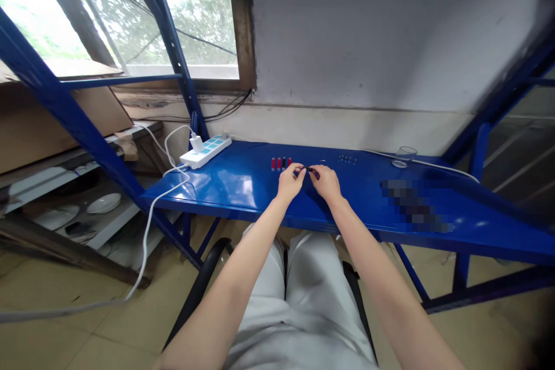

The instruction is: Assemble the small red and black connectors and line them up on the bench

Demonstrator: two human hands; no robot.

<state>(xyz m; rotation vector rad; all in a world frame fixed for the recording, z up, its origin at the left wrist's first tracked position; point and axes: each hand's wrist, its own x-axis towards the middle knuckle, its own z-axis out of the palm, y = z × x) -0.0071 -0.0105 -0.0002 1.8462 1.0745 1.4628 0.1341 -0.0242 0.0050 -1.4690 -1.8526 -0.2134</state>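
My left hand (290,181) and my right hand (326,182) meet over the blue table (225,182), fingers pinched together. A small dark piece (307,169) is held between both sets of fingertips; it is too small to name. Just beyond my left hand stands a row of small red cylinders (278,164) with pale ends, and a black cylinder (284,163) of like size is among them. Several tiny metallic pieces (347,159) lie in a row to the right, past my right hand. A tiny light-coloured bit (322,161) rests between these two rows.
At the back left lies a white power strip (206,151) with a plug and trailing white cable (150,231). A clear glass (404,156) is at the back right. Nearer on the right is a blurred-out dark object (414,205). Blue posts (171,34) frame the table.
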